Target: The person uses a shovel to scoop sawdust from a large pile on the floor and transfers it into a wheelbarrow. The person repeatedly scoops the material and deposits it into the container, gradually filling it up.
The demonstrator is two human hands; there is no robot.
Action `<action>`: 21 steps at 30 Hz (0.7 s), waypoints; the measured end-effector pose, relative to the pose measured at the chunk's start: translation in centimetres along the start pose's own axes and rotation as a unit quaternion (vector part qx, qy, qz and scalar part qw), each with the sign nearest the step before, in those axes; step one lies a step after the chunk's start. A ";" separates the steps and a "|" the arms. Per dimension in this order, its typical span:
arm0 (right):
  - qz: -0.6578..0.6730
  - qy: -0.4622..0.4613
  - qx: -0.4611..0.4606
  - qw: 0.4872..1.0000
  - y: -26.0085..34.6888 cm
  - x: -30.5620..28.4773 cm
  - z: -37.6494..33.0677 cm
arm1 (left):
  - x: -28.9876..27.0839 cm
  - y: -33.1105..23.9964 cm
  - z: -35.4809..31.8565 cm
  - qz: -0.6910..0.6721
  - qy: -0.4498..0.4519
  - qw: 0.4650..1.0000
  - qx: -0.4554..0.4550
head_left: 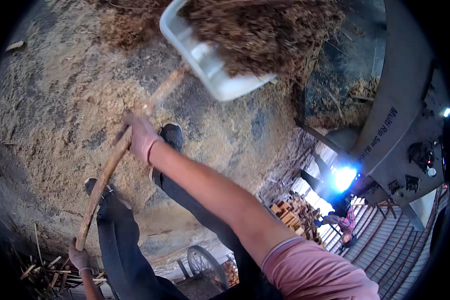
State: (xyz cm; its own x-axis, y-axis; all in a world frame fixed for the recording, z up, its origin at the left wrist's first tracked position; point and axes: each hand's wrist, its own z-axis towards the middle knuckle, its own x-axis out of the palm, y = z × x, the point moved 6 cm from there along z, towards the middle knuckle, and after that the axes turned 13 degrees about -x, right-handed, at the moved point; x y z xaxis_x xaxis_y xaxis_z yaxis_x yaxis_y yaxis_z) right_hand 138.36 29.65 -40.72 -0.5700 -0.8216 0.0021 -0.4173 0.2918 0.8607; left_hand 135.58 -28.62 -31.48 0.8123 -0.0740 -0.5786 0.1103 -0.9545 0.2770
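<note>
A shovel with a long, crooked wooden handle (pixel 101 187) and a wide white scoop (pixel 210 75) slants from the lower left to the upper middle. My right hand (pixel 139 136), in a pinkish glove, is wrapped round the handle partway up. Down at the handle's end, my left hand (pixel 78 256), gloved too, grips it. Brown, stringy shavings (pixel 265 35) are heaped on the scoop and cover most of its inside. The scoop is slightly blurred.
Sawdust (pixel 100 100) lies over the ground around my shoes. On the right stands a big grey machine (pixel 400 135). Stacked wood pieces (pixel 292 215), a spoked wheel (pixel 205 265) and another person (pixel 342 222) are beyond. Wood scraps (pixel 55 275) lie near my left hand.
</note>
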 end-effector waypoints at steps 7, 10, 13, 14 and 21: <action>0.374 -0.210 0.278 0.859 0.6 1.5 -4.7 | -3.7 -1.3 -4.7 0.024 -0.044 0.996 0.080; 0.381 -0.260 0.282 0.841 1.5 2.6 -7.4 | -5.9 0.9 -7.2 0.015 -0.033 0.997 0.065; 0.324 -0.235 0.316 0.861 1.0 1.4 -7.8 | -5.4 1.3 -7.8 -0.051 -0.020 0.997 0.059; 0.328 -0.234 0.271 0.874 0.8 0.8 -7.2 | -4.7 0.0 -8.1 -0.020 -0.075 0.989 0.127; 0.197 -0.221 0.308 0.904 -1.6 -3.5 -11.6 | 2.1 1.3 -12.6 -0.045 -0.090 0.991 0.085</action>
State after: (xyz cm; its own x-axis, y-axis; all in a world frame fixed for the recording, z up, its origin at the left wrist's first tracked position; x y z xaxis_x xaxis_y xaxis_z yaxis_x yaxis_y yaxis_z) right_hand 149.21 26.38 -36.25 -0.9306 -0.3585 -0.0743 -0.3579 0.8479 0.3912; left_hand 144.62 -26.35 -22.63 0.6863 -0.0213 -0.7270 0.0676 -0.9934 0.0929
